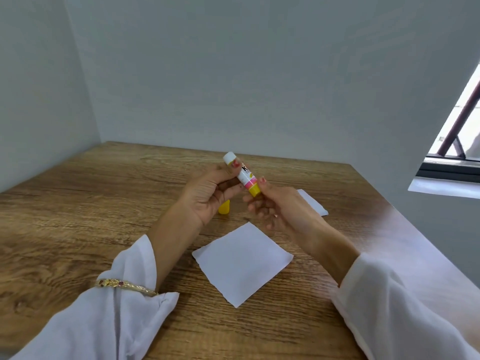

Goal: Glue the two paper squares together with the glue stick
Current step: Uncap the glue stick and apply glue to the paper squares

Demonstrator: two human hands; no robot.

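Head view, looking down on a brown wood-grain table (78,216): both hands are raised above it, sharing one white glue stick with a pink label and a yellow twist base (242,175). The left hand (207,193) has its fingers and thumb wrapped round the upper barrel, steadying the tube with its white tip tilted up and away. The right hand (270,203) pinches the yellow base between thumb and fingertips — the hold one takes to twist the glue out, which I judge to be the step in hand.

The small yellow plastic cap (224,207) stands on the table just behind the left wrist, off the tube and out of the way, so the stick is already open.

One white paper square (242,262) lies flat, turned corner-on, directly below the hands and near the person — placed where the glue can come straight down on it. The second white paper square (311,201) lies farther off to the right, partly hidden by the right hand, apparently kept aside until the first one is coated.

No glue shows on either sheet, so spreading seems not yet begun.
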